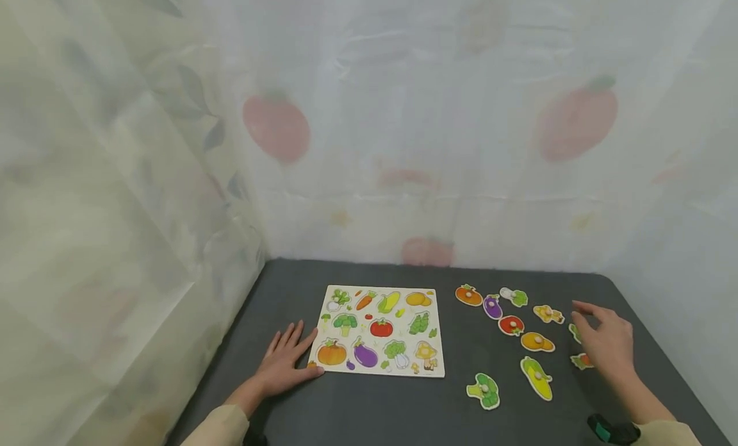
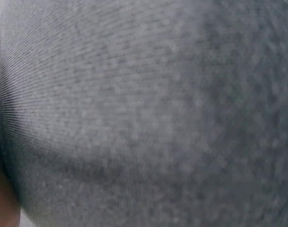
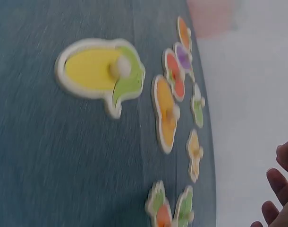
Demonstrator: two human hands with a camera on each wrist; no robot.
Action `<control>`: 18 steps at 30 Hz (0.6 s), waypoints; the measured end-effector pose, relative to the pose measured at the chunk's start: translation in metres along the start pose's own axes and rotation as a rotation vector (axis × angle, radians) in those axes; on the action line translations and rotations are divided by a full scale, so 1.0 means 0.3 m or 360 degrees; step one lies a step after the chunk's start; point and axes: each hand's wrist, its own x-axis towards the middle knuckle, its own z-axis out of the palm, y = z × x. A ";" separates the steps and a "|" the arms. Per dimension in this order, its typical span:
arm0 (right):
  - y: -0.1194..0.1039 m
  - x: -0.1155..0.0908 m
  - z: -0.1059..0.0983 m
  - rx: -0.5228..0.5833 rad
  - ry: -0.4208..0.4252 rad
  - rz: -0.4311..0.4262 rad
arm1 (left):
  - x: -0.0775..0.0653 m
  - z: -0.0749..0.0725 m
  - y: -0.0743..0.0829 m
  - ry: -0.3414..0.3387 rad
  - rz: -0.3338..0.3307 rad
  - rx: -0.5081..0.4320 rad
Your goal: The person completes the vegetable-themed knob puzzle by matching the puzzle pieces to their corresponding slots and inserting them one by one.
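Observation:
My left hand (image 1: 284, 364) rests at the left edge of a white vegetable puzzle board (image 1: 361, 334), its fingers spread. Printed vegetables cover the board. Over on the right, my right hand (image 1: 612, 345) hovers with bent fingers and holds nothing. Its fingers (image 3: 280, 187) show at the edge of the right wrist view. Nearest to it are a green puzzle piece (image 3: 183, 208) and an orange-and-green carrot piece (image 1: 583, 361), both partly hidden by the hand in the head view. A mushroom piece (image 1: 548, 314) and a potato piece (image 1: 537, 342) lie to its left.
Knobbed pieces lie loose on the dark table (image 1: 403, 411): corn (image 1: 537, 378), broccoli (image 1: 484, 391), tomato (image 1: 511, 325), eggplant (image 1: 492, 307), pumpkin (image 1: 469, 296) and a white-and-green vegetable (image 1: 514, 297). A pale printed curtain (image 1: 357, 138) stands behind. Dark fabric (image 2: 144, 113) fills the left wrist view.

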 end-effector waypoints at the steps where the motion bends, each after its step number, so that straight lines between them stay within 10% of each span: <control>1: 0.010 0.002 -0.010 -0.0026 0.0006 0.0001 | -0.001 0.003 -0.004 0.0007 -0.0001 0.0005; 18: 0.222 -0.033 -0.065 -0.0488 -0.0323 -0.0051 | -0.003 -0.017 0.014 -0.0051 -0.0033 0.0038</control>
